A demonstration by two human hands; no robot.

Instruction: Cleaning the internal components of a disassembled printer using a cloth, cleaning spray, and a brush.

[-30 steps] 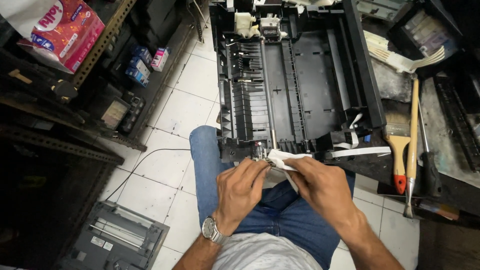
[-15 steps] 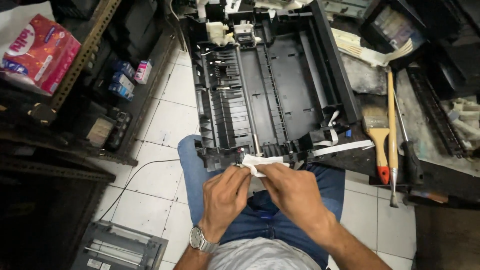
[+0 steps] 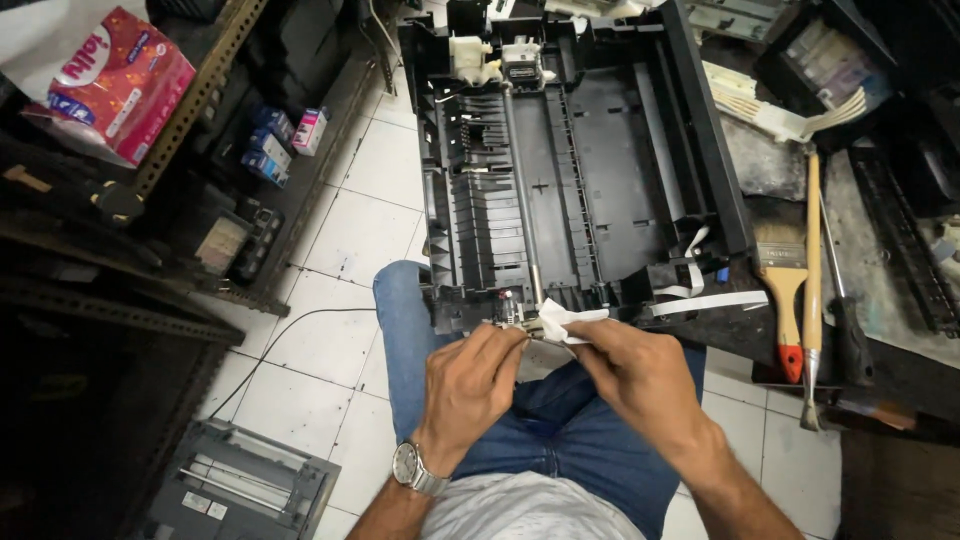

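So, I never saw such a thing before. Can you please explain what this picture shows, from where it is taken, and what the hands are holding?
The camera sits on the person's head and looks down at the lap. The big black shell is an opened printer base, resting partly on the knees. The left hand touches a small metal part at its near edge. The right hand pinches a white tissue against that part. On the bench at the right lie a paintbrush and a screwdriver.

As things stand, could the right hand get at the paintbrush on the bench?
Probably yes. The paintbrush lies bare on the bench, nothing between it and the right hand. But that hand pinches a white tissue, which it would likely drop first.
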